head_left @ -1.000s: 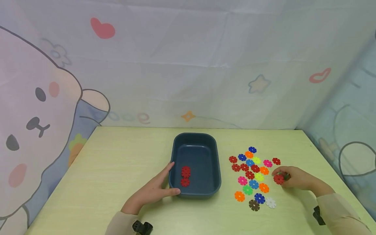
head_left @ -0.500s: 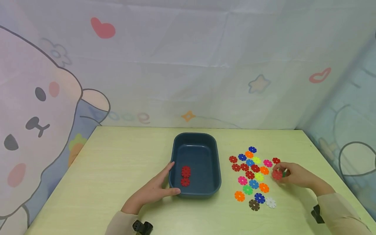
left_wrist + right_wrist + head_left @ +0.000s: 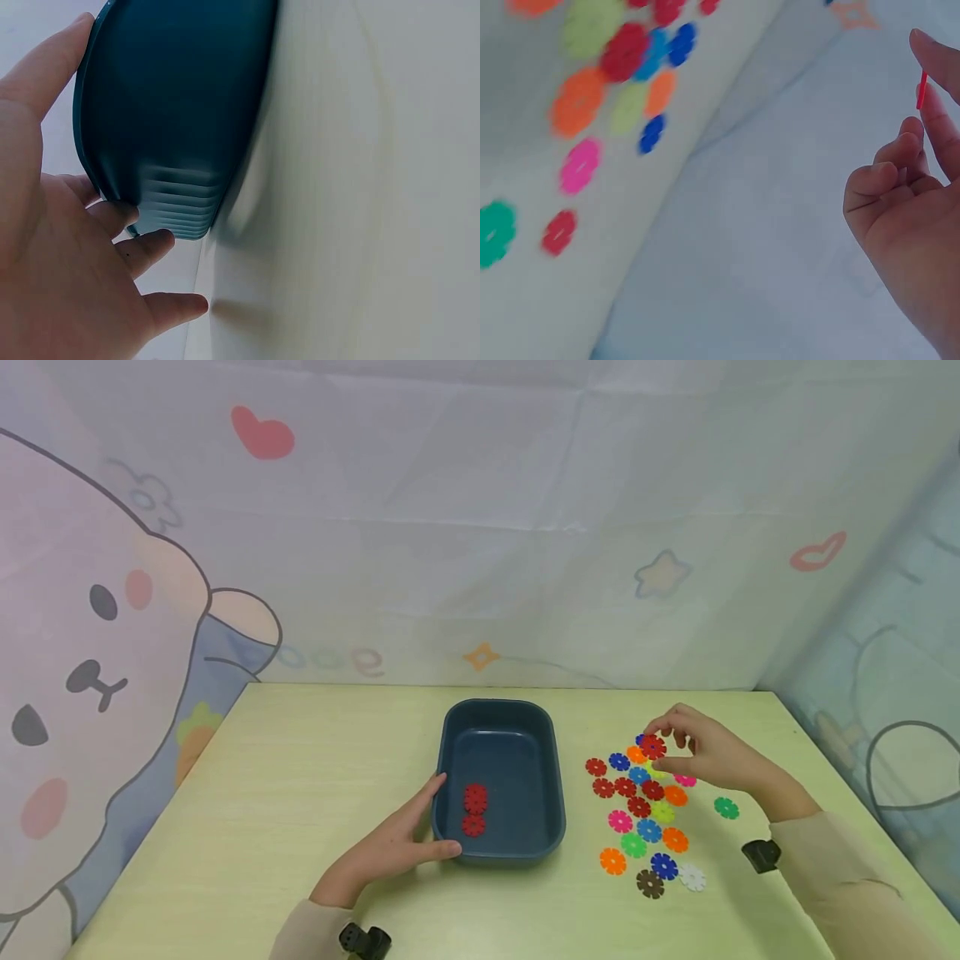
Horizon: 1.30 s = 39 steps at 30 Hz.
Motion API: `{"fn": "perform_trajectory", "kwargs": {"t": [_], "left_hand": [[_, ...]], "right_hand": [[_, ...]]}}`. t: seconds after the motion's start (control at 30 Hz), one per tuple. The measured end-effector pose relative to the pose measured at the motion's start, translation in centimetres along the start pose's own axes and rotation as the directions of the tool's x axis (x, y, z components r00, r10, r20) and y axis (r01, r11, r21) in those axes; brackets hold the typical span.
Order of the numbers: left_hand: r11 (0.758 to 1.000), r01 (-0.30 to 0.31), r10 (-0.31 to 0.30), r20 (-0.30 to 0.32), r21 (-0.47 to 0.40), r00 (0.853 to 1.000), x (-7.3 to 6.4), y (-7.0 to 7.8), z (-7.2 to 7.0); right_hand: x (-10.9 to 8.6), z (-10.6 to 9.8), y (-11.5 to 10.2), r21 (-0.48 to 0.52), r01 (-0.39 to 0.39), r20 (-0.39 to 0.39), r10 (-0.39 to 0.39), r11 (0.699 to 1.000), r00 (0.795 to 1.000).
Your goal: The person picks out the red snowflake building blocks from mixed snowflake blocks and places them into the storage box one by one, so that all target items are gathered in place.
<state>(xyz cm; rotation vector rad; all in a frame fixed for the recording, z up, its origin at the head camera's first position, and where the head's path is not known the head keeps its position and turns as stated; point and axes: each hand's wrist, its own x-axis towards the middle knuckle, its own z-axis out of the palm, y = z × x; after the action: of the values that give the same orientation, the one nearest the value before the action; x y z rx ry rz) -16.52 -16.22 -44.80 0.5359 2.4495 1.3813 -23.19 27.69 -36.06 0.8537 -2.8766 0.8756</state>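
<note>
My right hand pinches a red snowflake disc between thumb and index finger, raised over the far end of the disc cluster. In the right wrist view this disc shows edge-on, the other fingers loosely bent. My left hand rests spread against the left side of a dark blue plastic bin, thumb at the near corner. In the left wrist view, the thumb and some fingertips touch the bin's rim. Several red discs lie inside the bin, toward its near left.
Right of the bin, several discs lie flat, among them an orange disc, a brown disc and a white disc. A green disc lies apart at the right. A printed cloth hangs behind the table.
My right hand has moved from the right side up and left over the cluster, carrying the red disc. The green disc now lies uncovered on the table. The left hand and bin stay put.
</note>
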Motion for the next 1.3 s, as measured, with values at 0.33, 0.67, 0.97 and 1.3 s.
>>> {"fn": "perform_trajectory", "kwargs": {"t": [0.33, 0.67, 0.97, 1.3], "left_hand": [[1.000, -0.002, 0.002, 0.002, 0.002, 1.000, 0.0, 0.1, 0.1], [1.000, 0.000, 0.000, 0.001, -0.001, 1.000, 0.0, 0.2, 0.1], [1.000, 0.007, -0.007, 0.007, -0.003, 1.000, -0.1, 0.2, 0.1], [1.000, 0.014, -0.014, 0.002, -0.003, 1.000, -0.2, 0.3, 0.1]], "right_hand": [[3.3, 2.2, -4.5, 0.105, 0.139, 0.099, -0.149, 0.985, 0.984], [5.8, 5.4, -7.5, 0.178, 0.201, 0.179, -0.233, 0.963, 0.956], [7.4, 9.4, -8.0, 0.239, 0.266, 0.293, -0.330, 0.934, 0.897], [8.4, 11.6, -8.9, 0.176, 0.256, 0.364, -0.304, 0.951, 0.880]]}}
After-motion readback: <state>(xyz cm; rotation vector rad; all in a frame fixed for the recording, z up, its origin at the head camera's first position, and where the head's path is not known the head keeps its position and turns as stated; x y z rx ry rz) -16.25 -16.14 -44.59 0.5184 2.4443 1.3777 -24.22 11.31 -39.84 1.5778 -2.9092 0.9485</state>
